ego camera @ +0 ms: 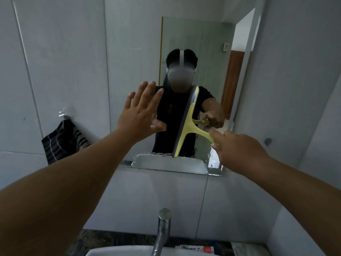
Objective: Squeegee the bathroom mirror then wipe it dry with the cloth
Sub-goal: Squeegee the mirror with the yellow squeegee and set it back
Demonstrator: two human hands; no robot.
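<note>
The bathroom mirror (206,58) hangs on the tiled wall, with foam and water drops along its bottom strip. A yellow squeegee (188,121) with a dark rubber blade stands almost upright against the glass, blade facing left. My right hand (238,148) grips its handle from the right. My left hand (142,111) is flat and spread at the mirror's left edge, fingers apart, holding nothing. A dark striped cloth (64,139) hangs from a hook on the wall to the left.
A chrome tap (162,231) rises from the white basin (118,251) below. A tube (197,249) lies on the dark counter at the lower right. The mirror reflects a person and a doorway behind.
</note>
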